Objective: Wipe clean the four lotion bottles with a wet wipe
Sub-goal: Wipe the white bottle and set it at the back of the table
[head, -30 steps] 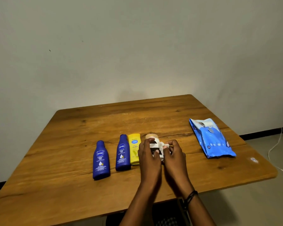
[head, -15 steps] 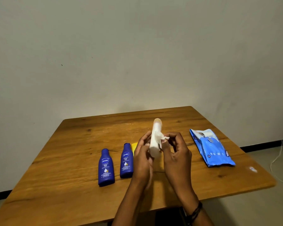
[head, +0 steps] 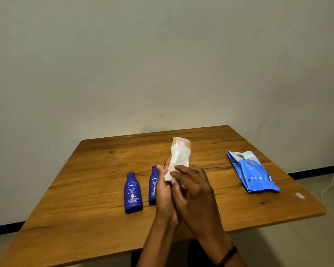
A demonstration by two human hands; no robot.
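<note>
The white lotion bottle (head: 179,157) has come up off the tabletop (head: 89,191) and turned upright since a second ago — held above it, cap up. The left hand (head: 165,191) presses the wet wipe (head: 169,175) to its lower body, while the right hand (head: 193,187) has its grip clamped on its base. Judging by this, the wiping is under way, with the two blue Nivea bottles (head: 133,191) lying to the left, the yellow one hidden, and the wipes pack (head: 253,173) well to the right.
</note>
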